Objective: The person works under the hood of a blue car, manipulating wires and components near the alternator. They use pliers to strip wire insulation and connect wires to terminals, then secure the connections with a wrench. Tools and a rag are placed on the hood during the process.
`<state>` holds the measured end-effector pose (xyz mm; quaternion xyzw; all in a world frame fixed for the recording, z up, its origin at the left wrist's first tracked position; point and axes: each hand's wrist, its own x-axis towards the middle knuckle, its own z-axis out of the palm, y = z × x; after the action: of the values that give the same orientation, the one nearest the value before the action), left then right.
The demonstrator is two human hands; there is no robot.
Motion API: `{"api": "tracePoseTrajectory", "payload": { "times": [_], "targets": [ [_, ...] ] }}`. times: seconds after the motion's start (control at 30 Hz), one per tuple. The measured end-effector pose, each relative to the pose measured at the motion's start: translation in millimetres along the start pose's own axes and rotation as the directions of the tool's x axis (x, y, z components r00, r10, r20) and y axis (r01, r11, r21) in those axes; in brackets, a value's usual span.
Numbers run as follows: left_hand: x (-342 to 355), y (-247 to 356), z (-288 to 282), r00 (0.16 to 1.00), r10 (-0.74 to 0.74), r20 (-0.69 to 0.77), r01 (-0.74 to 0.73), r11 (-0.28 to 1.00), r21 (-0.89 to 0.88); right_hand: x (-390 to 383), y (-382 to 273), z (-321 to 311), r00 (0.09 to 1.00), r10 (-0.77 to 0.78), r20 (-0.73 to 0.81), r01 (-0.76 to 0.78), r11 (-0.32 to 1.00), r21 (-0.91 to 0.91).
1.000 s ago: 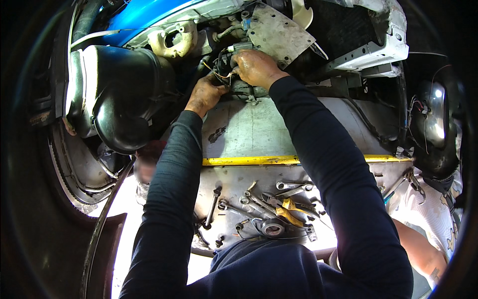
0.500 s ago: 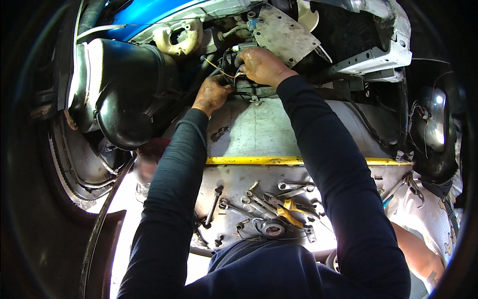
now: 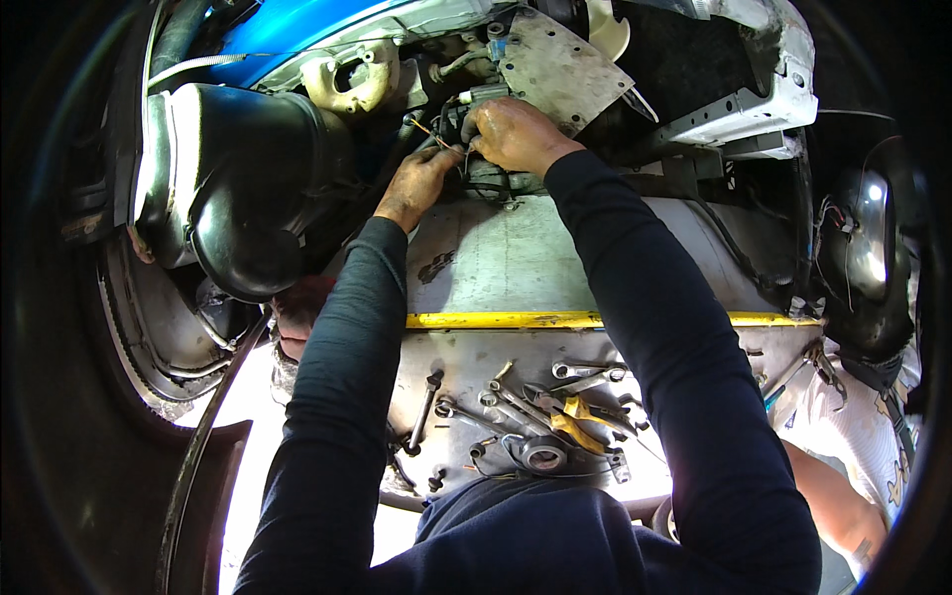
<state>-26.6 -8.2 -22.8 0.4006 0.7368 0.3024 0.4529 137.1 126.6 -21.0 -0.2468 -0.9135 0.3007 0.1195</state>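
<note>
Both my hands reach into the vehicle's engine bay, fingertips almost meeting. My left hand [image 3: 415,186] is closed, thumb and forefinger pinching a thin wire [image 3: 423,129] with yellowish and reddish insulation. My right hand [image 3: 521,136] curls in from the right, its fingertips closed on the wire's pale end beside the left fingertips. Part of the right fingers' grip is hidden behind the knuckles. Behind the right hand sits a grey connector-like part [image 3: 484,93], and a flat metal plate with holes [image 3: 560,69] slants above it. Dark cables lie around the fingers.
A black rounded housing [image 3: 253,188] stands left. A yellow-edged metal panel [image 3: 496,320] crosses below my hands. Wrenches [image 3: 516,402], yellow-handled pliers [image 3: 580,433] and a bolt [image 3: 424,412] lie on the lower metal surface. Another person's arm [image 3: 833,506] shows at lower right.
My left hand has shifted slightly up and its fingertips now pinch the wire closer to the right hand's. My right hand has moved a little to the left.
</note>
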Motion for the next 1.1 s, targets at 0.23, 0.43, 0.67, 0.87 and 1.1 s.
{"api": "tracePoseTrajectory", "payload": {
  "times": [0.23, 0.43, 0.67, 0.87, 1.1],
  "targets": [
    [5.7, -6.9, -3.7, 0.955, 0.251, 0.158, -0.292, 0.701, 0.651, 3.7, 1.0, 2.2, 0.996, -0.088, 0.004, 0.088, 0.994, 0.071],
    [-3.4, 15.9, 1.9, 0.996, -0.09, -0.013, 0.09, 0.961, 0.26, 2.6, -1.8, 0.1, 0.992, -0.124, -0.032, 0.121, 0.99, -0.073],
    [-6.1, 12.9, -2.8, 0.991, 0.098, 0.092, -0.119, 0.957, 0.266, -2.7, -7.0, -2.8, 0.995, -0.093, -0.024, 0.09, 0.99, -0.105],
    [7.5, -13.1, 3.1, 0.997, 0.04, 0.064, -0.034, 0.995, -0.091, -26.7, -46.2, -70.0, 0.952, -0.09, -0.294, 0.067, 0.994, -0.086],
    [18.1, -23.5, -3.7, 0.997, 0.003, 0.078, -0.015, 0.989, 0.15, -225.0, -152.7, -171.7, 1.0, 0.007, -0.006, -0.007, 0.998, 0.068]
  ]
}}
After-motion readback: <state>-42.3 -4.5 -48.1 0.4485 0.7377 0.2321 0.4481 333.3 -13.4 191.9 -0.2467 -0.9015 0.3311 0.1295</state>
